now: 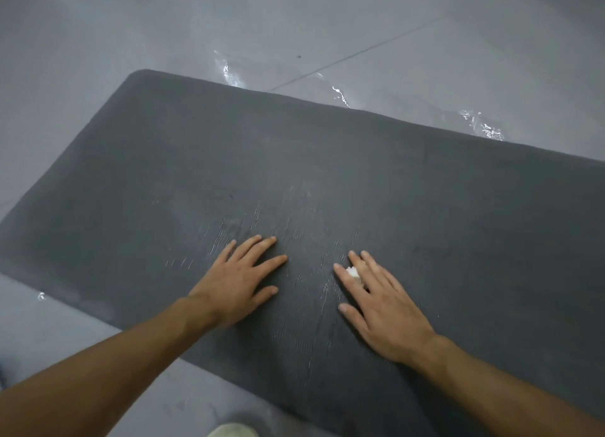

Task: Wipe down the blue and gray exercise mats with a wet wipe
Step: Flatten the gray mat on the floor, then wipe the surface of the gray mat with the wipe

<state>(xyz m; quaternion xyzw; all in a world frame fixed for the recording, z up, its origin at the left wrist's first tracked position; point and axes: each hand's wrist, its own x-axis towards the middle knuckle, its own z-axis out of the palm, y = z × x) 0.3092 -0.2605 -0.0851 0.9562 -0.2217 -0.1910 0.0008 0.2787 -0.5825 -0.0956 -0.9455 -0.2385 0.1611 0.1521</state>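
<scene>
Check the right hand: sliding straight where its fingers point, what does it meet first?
Likely only bare gray mat: the right hand, pressing the wet wipe, points up-left, clear of the left hand, toward the mat's far edge.

A single head-worn camera looks steeply down, close over the gray mat (393, 181) on the floor (98, 27).

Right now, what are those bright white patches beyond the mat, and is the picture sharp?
Head view: the patches are light glaring off the shiny floor past the far edge of the gray mat; thin streaks glint on the mat; the far floor looks blurred.
</scene>
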